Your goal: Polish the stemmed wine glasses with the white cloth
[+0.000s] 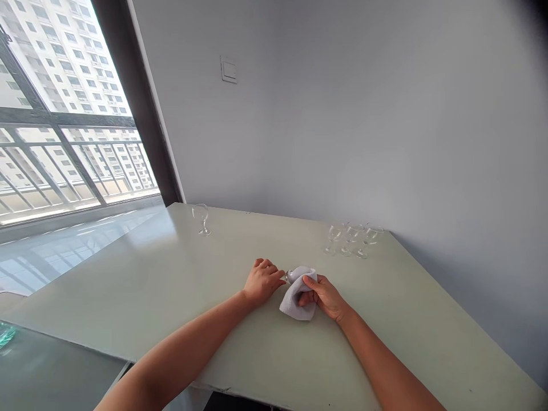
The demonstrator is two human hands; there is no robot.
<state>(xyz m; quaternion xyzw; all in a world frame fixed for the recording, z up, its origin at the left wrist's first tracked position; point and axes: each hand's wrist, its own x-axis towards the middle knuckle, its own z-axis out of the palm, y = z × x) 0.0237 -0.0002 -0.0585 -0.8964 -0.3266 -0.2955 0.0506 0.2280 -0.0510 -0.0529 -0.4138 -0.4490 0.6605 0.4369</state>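
Note:
My left hand (264, 282) is closed at the tip of its fingers on the foot end of a stemmed glass (288, 277), which lies sideways over the table. Most of the glass is hidden by a white cloth (293, 303). On the other side, my right hand (323, 295) grips this cloth, wrapped about the bowl, with the thumb on top and the fingers inside its folds. The cloth's lower corner hangs toward me.
Three clear stemmed glasses (345, 240) stand upright toward the back right of the pale table (214, 268). Another stemmed glass (202, 220) stands at the far left. A grey wall borders the table's back and right. A green glass object (5, 335) sits at the left edge.

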